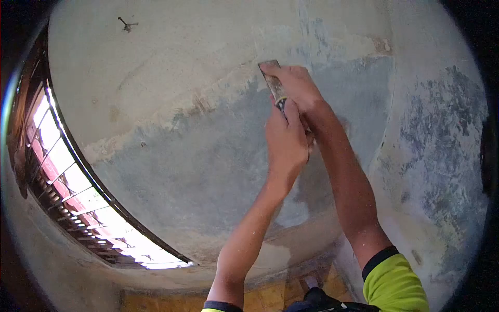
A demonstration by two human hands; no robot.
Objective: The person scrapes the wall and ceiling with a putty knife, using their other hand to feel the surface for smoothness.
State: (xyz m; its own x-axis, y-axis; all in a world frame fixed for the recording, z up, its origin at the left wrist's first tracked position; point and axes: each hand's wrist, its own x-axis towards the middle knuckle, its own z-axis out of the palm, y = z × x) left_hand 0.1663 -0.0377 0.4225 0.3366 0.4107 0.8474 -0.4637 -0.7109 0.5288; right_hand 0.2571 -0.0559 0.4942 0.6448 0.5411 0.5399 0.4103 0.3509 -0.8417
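A scraper (276, 88) with a flat, stained metal blade is held up against the wall, its blade end pointing up and slightly left. My left hand (286, 138) wraps round the dark handle, with the thumb along it. Higher up, my right hand (297, 87) grips the blade, its thumb lying flat on the metal near the tip. The right hand's other fingers are mostly hidden. Around the blade, the wall (208, 151) has pale paint above and bare grey plaster below, with a ragged border between them.
At the left is a bright barred window (73, 187) with a dark frame. A small metal hook (126, 24) sticks out of the wall at upper left. The adjoining wall (436, 156) on the right has patchy, peeling paint. Yellowish floor tiles (208, 302) show at the bottom.
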